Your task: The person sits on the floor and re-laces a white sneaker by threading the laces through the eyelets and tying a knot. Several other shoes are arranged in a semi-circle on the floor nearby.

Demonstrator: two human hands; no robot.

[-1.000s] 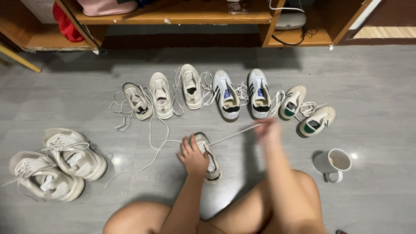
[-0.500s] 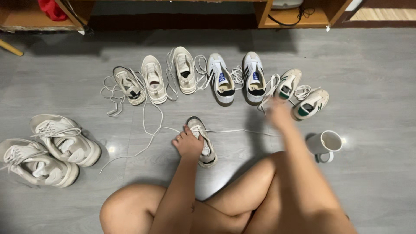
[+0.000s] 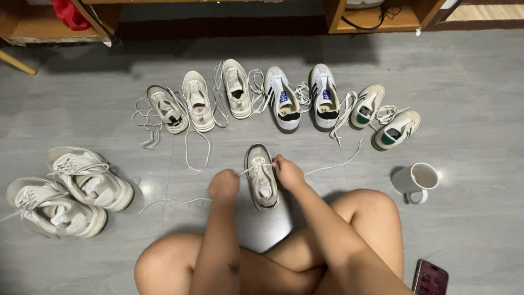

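Observation:
A beige sneaker with a dark rim [image 3: 262,177] lies on the grey floor just in front of my knees. A long white shoelace [image 3: 333,164] runs through its eyelets and trails out to both sides. My left hand [image 3: 224,186] is closed on the lace to the left of the shoe. On the shoe's right side, my right hand [image 3: 287,171] pinches the lace at the eyelets.
Several unlaced sneakers [image 3: 284,98] stand in an arc beyond, with loose laces around them. Two chunky white sneakers [image 3: 71,191] lie at the left. A white mug [image 3: 417,180] stands at the right, a phone [image 3: 431,277] at bottom right. Wooden shelving [image 3: 376,16] lines the far edge.
My right hand came back from far right to the shoe. My left hand slid off the shoe to the lace at its left. The shoe now lies straighter.

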